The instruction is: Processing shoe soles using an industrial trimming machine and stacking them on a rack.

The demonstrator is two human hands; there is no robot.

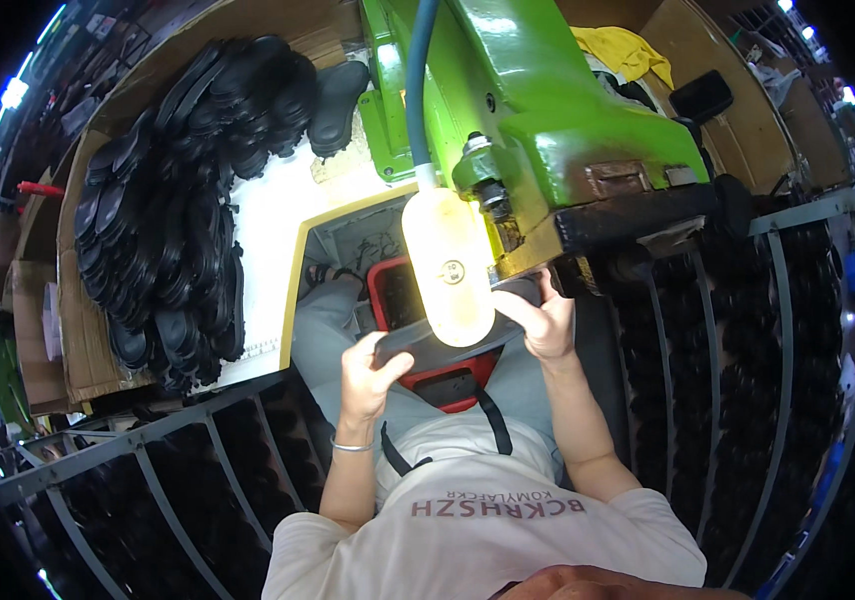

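We see a black sole (413, 352) in the middle of the scene, just on the near side of a big green machine (588, 130). Both hands hold it. The left hand (368, 380) pinches its left end, with the thumb on the near side. The right hand (548, 325) pinches its right end, close to the dark part of the machine; we cannot tell if the sole touches the machine there. A bright lamp (448, 250) hides the sole's middle from us. A blue tube (421, 90) runs from the lamp to the far side.

On the left, we see a big pile of black soles (168, 190) on a white table (263, 240) with a yellow edge. Brown cardboard (98, 345) stands around the pile. On the far right, a yellow cloth (628, 52) lies in a cardboard box (743, 130). Nearer to us, there is a red thing (468, 398) between the legs. Gray metal racks (823, 210) stand left and right, with dark things that are too dim to tell.
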